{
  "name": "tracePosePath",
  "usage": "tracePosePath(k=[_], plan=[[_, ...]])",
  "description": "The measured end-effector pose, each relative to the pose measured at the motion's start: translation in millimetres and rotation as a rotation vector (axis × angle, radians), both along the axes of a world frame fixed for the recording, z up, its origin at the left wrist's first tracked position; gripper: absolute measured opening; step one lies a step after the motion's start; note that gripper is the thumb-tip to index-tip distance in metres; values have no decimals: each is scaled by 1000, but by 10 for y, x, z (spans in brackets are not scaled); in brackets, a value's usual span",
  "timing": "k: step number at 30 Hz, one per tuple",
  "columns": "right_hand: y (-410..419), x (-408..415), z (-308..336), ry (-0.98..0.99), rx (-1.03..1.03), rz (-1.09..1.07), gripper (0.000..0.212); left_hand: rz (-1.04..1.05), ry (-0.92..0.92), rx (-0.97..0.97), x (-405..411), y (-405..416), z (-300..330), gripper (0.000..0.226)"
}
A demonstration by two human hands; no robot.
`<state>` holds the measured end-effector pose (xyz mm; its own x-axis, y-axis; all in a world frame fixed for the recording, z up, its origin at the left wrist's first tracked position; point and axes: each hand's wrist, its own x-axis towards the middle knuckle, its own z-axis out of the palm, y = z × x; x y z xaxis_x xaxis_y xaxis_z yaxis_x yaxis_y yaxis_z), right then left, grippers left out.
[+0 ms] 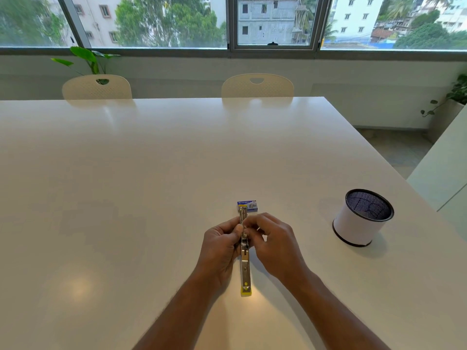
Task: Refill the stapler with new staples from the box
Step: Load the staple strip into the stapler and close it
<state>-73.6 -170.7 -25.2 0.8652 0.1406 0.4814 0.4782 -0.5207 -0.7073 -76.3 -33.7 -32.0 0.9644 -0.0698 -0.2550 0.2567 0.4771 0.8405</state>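
Observation:
A metal stapler with a yellow end lies opened out flat, lengthwise, between my hands over the white table. My left hand grips its middle from the left, thumb on top. My right hand pinches at the stapler's channel from the right; something small and silvery shows between its fingers, too small to identify. A small blue and white staple box sits on the table just beyond the stapler's far tip.
A white cylindrical mesh-lined pen holder stands to the right. Two white chairs are tucked in at the table's far edge. The table's right edge runs diagonally, with a gap to a second white surface.

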Motion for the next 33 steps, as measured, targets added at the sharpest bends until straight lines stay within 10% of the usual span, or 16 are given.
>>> tracePosePath(k=[20, 33], plan=[[-56, -145, 52, -70, 40, 196, 30, 24, 13, -40, 23, 22, -28, 32], [-309, 381, -150, 276, -334, -275, 30, 110, 91, -62, 21, -7, -34, 23]])
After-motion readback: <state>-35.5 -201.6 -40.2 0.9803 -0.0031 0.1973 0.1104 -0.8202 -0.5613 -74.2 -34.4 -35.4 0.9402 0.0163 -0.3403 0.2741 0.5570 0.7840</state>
